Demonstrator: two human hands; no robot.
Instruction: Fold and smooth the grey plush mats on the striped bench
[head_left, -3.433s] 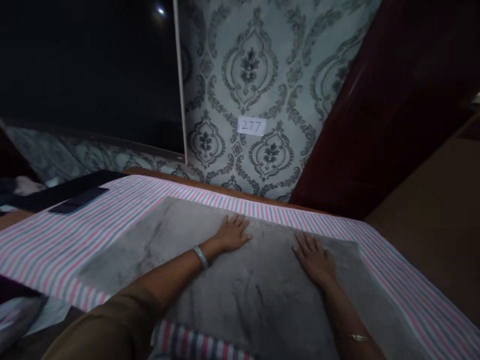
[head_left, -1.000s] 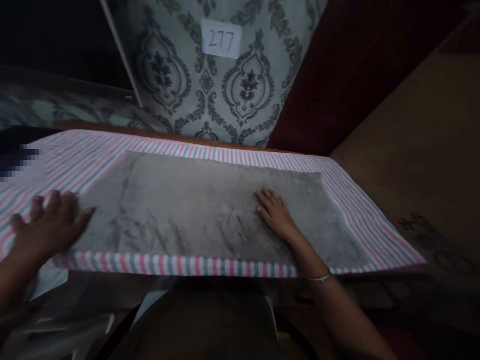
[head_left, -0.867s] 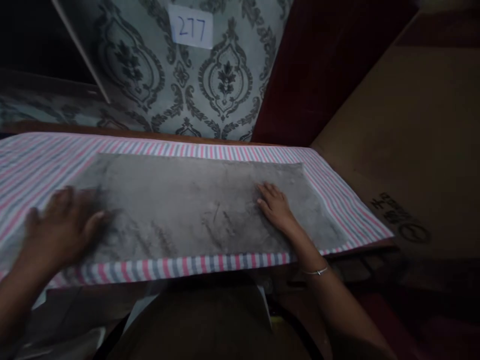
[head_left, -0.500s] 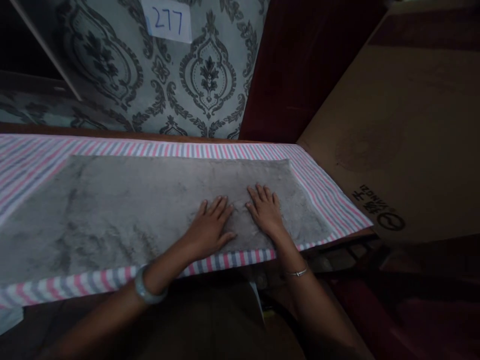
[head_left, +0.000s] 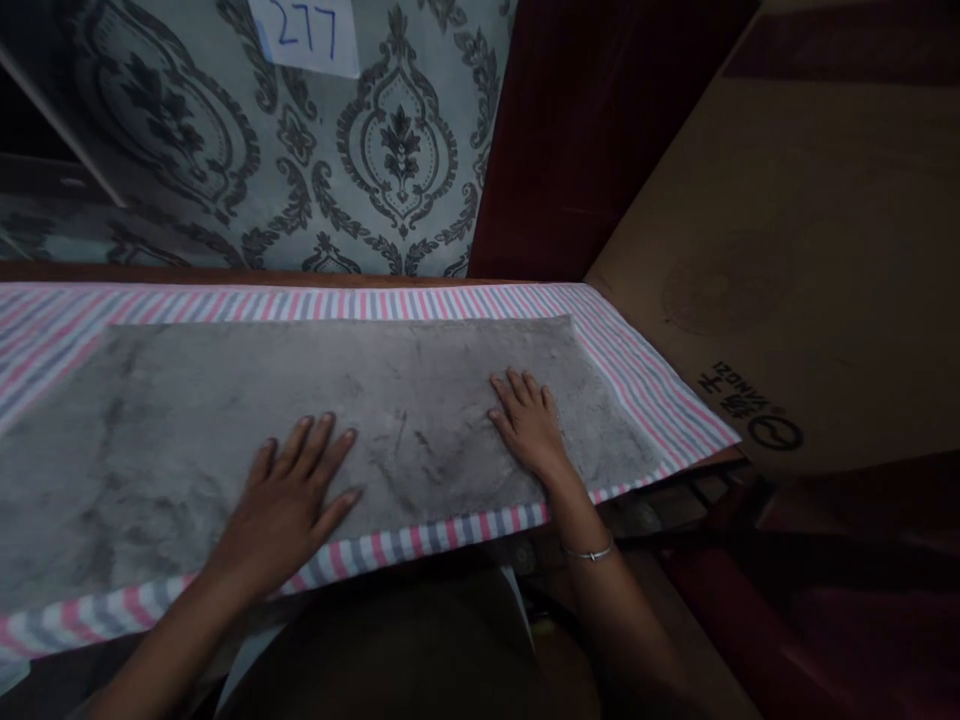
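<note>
A grey plush cloth (head_left: 247,380) lies spread over a pink, white and grey striped cloth (head_left: 660,400). My left hand (head_left: 289,500) rests flat on the plush near its front edge, fingers apart, left of the middle. Farther right, my right hand (head_left: 529,425) presses palm down on the same fabric with its fingers spread. Neither hand grips anything. Darker smudges and rubbed marks show in the pile between the hands and around the left one. A thin bracelet circles my right wrist.
Patterned wallpaper (head_left: 300,220) with a paper sign marked 277 (head_left: 311,35) rises behind the table. A dark red panel (head_left: 562,150) stands beside it. At the right a large cardboard box (head_left: 810,250) borders the striped cloth. A dark screen-like object (head_left: 45,140) is at upper left.
My left hand has slid left across the grey plush, away from my right hand, and stays flat. My right hand keeps about the same place. The view has shifted slightly.
</note>
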